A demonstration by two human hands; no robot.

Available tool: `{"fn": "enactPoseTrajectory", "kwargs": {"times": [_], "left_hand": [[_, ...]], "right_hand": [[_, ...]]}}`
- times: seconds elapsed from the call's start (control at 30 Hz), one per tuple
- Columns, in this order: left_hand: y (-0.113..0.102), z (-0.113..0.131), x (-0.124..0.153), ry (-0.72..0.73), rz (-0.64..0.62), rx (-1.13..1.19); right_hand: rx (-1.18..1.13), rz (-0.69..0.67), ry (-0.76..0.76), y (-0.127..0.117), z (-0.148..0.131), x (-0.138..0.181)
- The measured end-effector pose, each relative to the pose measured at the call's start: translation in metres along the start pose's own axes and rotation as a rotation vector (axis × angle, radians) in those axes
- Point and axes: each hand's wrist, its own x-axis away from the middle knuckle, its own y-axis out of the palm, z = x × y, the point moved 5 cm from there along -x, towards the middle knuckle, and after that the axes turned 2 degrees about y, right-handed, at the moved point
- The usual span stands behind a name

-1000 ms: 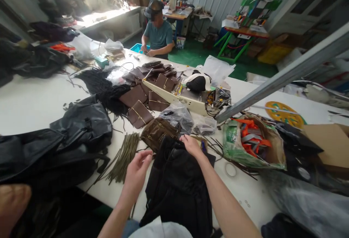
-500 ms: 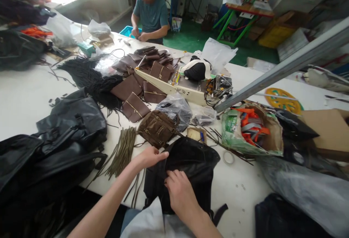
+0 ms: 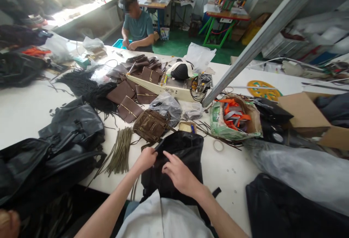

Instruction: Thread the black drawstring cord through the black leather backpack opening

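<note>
both hands on a black bag (image 3: 185, 150) at the near edge of the white table (image 3: 24, 108)

the left hand (image 3: 146, 158) is closed, pinching the bag's upper left edge; the right hand (image 3: 178, 174) lies loosely open on the fabric, forefinger stretched toward the left hand, gripping nothing. a brown pouch (image 3: 151, 125) sits just beyond the bag, a bundle of olive cords (image 3: 120, 152) lies to its left, and a person in a teal shirt (image 3: 137, 30) sits at the far side.
</note>
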Motion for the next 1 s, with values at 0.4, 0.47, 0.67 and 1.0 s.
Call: {"fn": "enactPoseTrajectory", "kwargs": {"times": [0.4, 0.47, 0.67, 1.0], "left_hand": [[0.022, -0.026, 0.010, -0.036, 0.113, 0.458], [0.021, -0.026, 0.012, -0.038, 0.114, 0.471], [0.019, -0.032, 0.015, -0.220, 0.090, 0.585], [0.013, -0.034, 0.004, -0.304, 0.051, 0.584]], "right_hand": [[-0.844, 0.219, -0.283, -0.173, -0.080, -0.053], [-0.910, 0.423, -0.288, -0.180, -0.068, -0.076], [-0.690, 0.436, -0.116, -0.142, 0.003, -0.118], [-0.065, 0.129, 0.322, -0.005, 0.127, -0.091]]}}
